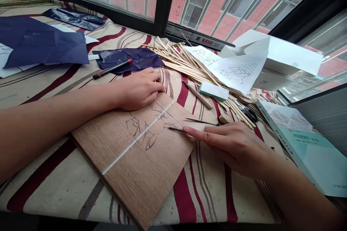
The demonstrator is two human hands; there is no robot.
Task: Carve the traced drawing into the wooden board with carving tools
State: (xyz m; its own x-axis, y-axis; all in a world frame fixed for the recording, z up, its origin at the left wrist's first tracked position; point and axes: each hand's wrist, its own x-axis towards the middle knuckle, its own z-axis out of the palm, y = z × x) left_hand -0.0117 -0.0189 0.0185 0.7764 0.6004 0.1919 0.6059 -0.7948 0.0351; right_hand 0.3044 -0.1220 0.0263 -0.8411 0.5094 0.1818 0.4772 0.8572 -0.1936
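A wooden board (pixel 162 162) lies at an angle on the striped cloth, with a dark line drawing and a pale strip (pixel 138 138) across it. My left hand (pixel 138 88) rests on the board's far edge, its fingers curled; what they hold, if anything, is hidden. My right hand (pixel 230 142) is at the board's right side, its index finger stretched along a thin dark tool (pixel 175 129) whose tip points at the drawing. A second thin dark tool (pixel 200 121) lies just beyond that finger, over the board's right edge.
Beyond the board are a wooden-handled tool (pixel 199 96), a green-white block (pixel 214 91), wood strips (pixel 181 66), printed paper (pixel 235 70) and scissors (pixel 248 112). A book (pixel 311 144) lies right. Dark blue sheets (pixel 48 43) and a black pen (pixel 112 69) lie left, near the window.
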